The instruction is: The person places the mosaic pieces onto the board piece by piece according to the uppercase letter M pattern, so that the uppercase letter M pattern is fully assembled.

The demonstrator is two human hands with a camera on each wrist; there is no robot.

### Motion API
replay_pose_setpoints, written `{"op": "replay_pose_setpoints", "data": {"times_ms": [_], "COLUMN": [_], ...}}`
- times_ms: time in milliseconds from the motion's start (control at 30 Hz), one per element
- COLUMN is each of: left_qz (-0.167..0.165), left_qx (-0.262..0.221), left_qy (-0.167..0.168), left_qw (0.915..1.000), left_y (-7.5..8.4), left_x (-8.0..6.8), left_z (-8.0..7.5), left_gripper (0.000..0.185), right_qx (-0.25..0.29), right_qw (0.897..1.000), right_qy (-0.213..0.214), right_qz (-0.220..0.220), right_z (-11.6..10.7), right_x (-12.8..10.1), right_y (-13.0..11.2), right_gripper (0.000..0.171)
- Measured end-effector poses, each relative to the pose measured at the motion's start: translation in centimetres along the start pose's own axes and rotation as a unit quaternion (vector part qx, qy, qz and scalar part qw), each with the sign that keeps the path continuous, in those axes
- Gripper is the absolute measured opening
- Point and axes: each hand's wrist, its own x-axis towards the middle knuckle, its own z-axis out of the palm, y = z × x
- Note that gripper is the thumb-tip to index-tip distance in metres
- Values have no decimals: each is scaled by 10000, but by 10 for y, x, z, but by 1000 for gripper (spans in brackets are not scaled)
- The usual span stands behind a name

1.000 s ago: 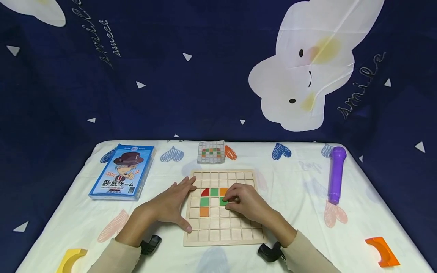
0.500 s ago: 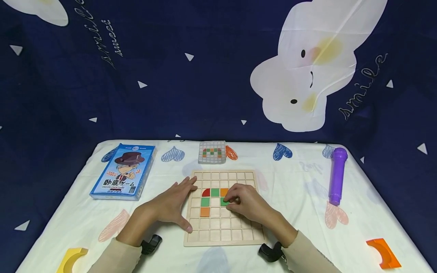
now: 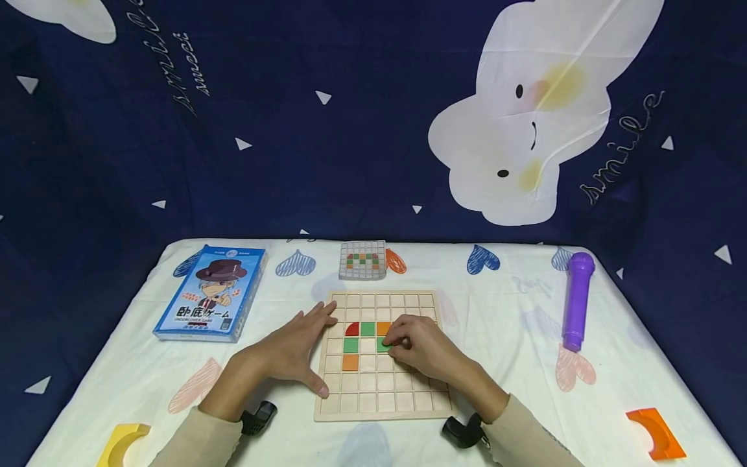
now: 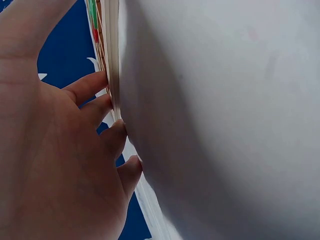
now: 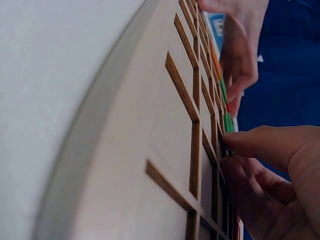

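Note:
A wooden grid board (image 3: pixel 385 415) lies on the table, holding a red quarter-round tile (image 3: pixel 353 329), a green square tile (image 3: pixel 367 329), an orange tile (image 3: pixel 382 329) and several others in its cells. My right hand (image 3: pixel 423 347) is over the board's middle. Its thumb and fingertips pinch at a green square tile (image 3: pixel 382 346), partly hidden under them, just below the orange one. Along the board's left edge rests my left hand (image 3: pixel 286 350), fingers and thumb spread. In the left wrist view, its fingertips (image 4: pixel 131 167) touch the board's side (image 4: pixel 113 50).
Behind the board stands a small pattern card (image 3: pixel 362 261) showing a coloured grid. A blue game box (image 3: pixel 210 295) lies to the left, a purple microphone-shaped toy (image 3: pixel 576 301) to the right. A yellow arch block (image 3: pixel 125 444) and an orange arch block (image 3: pixel 656 434) are at the front corners.

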Motion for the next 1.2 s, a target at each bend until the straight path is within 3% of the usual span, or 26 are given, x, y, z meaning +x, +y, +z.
{"op": "replay_pose_setpoints", "data": {"times_ms": [600,800,1000,1200], "left_qz": [3,-26,4,54], "left_qx": [-42,-40,-19,13], "left_qy": [-1,-25,-12,-21], "left_qw": [10000,10000,10000,10000], "left_y": [-1,-1,-1,0], "left_x": [0,-1,0,-1], "left_z": [-1,0,-1,-1], "left_gripper": [134,132,133,131], "right_qx": [-144,39,447,660], "right_qw": [9998,9999,9986,9975], "right_qy": [97,67,258,144], "right_qz": [-54,67,98,-214], "right_z": [3,2,-12,-33], "right_x": [0,-1,-5,-17], "right_y": [-3,-3,1,15], "right_gripper": [10,10,15,20]}}
